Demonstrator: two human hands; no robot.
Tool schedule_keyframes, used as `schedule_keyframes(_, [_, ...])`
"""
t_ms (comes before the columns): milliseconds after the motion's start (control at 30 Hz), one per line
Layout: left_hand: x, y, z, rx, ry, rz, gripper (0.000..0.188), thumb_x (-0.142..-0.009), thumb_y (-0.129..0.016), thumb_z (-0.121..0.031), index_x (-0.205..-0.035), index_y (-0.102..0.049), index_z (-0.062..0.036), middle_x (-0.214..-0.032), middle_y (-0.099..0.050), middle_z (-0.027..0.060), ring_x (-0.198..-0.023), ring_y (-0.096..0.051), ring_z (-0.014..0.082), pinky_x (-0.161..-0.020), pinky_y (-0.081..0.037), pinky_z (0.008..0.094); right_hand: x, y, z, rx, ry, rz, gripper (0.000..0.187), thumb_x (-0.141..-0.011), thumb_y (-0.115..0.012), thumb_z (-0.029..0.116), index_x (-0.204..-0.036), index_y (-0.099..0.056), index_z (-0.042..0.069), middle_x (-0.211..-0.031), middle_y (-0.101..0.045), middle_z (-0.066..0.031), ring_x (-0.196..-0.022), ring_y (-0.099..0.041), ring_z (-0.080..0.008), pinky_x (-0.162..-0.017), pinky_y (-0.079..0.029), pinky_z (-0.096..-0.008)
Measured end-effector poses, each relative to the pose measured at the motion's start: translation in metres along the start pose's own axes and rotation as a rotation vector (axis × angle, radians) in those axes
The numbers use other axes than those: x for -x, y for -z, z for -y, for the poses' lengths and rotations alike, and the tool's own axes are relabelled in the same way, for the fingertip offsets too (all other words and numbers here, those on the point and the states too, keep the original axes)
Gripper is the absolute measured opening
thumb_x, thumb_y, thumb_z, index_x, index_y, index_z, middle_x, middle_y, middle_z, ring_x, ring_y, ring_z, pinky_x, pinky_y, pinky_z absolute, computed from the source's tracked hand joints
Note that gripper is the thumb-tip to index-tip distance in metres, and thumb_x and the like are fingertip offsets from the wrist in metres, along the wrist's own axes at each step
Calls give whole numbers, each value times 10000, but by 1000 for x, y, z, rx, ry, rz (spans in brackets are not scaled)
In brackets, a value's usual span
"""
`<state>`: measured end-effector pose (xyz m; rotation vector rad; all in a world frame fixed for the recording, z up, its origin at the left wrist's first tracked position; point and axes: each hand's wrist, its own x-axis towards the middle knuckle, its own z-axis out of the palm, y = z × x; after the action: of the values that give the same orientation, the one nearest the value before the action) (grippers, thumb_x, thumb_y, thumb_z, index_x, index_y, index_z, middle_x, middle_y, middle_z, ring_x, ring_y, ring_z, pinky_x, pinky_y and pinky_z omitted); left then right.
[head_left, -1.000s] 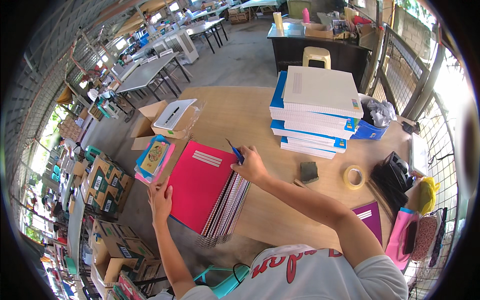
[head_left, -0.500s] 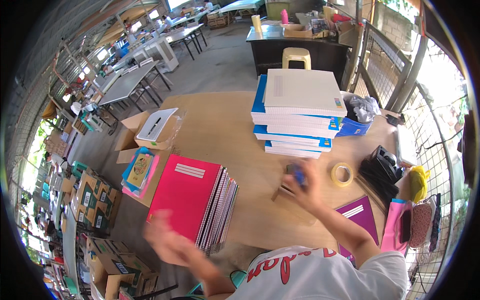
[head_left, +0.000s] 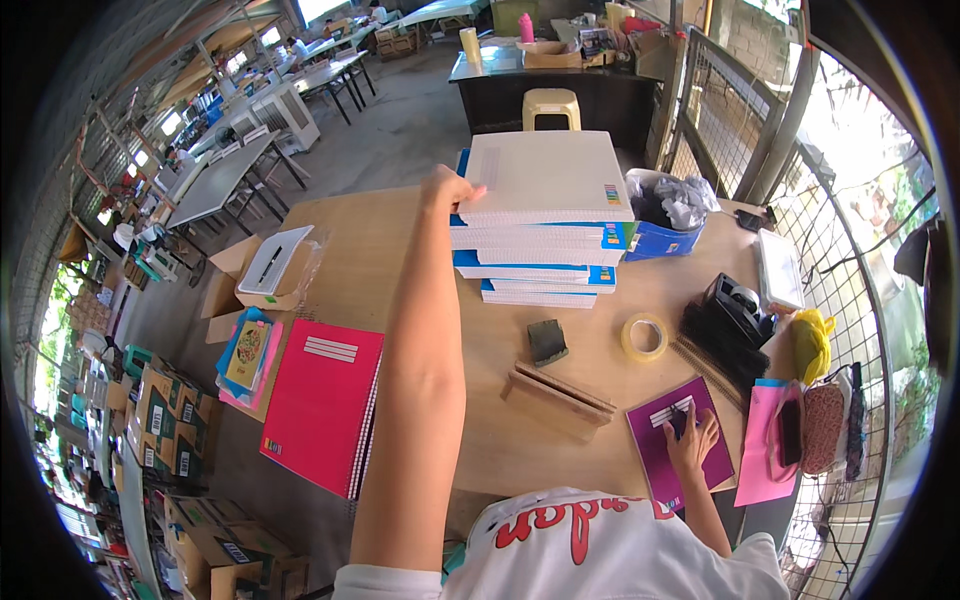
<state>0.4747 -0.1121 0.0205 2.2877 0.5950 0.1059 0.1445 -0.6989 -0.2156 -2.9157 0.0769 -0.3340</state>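
My left arm reaches forward to a tall stack of blue and white notebooks [head_left: 540, 240]. At its near-left corner, my left hand [head_left: 450, 188] grips the top white notebook [head_left: 550, 175], thumb on the cover and fingers partly hidden at the edge. On the right, my right hand [head_left: 692, 440] is over a purple notebook [head_left: 665, 465], its fingers around a small dark object [head_left: 678, 421] partly hidden by them. Left of it are a brown cardboard strip [head_left: 560, 392] and a dark square block [head_left: 547, 342]. A pile of pink spiral notebooks [head_left: 320, 400] lies left, partly behind my left arm.
A tape roll [head_left: 645, 338], black tape dispenser [head_left: 735, 300] and yellow bundle [head_left: 813, 345] sit on the table's right side. Behind them stands a blue bin [head_left: 665, 240] with crumpled plastic. An open carton [head_left: 265, 275] and small booklets [head_left: 247, 357] are at the left edge.
My left hand has moved from the pink notebooks to the white stack. My right hand has gone from beside the dark block to the purple notebook. The view has shifted slightly right.
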Motion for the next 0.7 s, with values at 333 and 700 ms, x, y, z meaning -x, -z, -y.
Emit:
schedule_keyframes(333, [3,3,-19,-290,-63,45,407,-762,-883,-153,-958,-640,107,-913,-687,140,-760,-682,225,-646,-610,403,-79,72,79,-234,137,-271,760,-720,-850,296,-1401,-554,131,-1334,-451,-224,-1263,-407,-416,-1060,-324,-552])
schedule_keyframes(700, [160,-61,-164,-201,-1161,71,604,-669,-851,-90,-1243,-668,-132,-1331,-580,127,-1228,-564,325,-1056,-466,406,-63,37,146,-299,660,264,567,-864,-643,160,-1416,-513,176,-989,-689,-73,-937,-680,-280,-812,-509,-473])
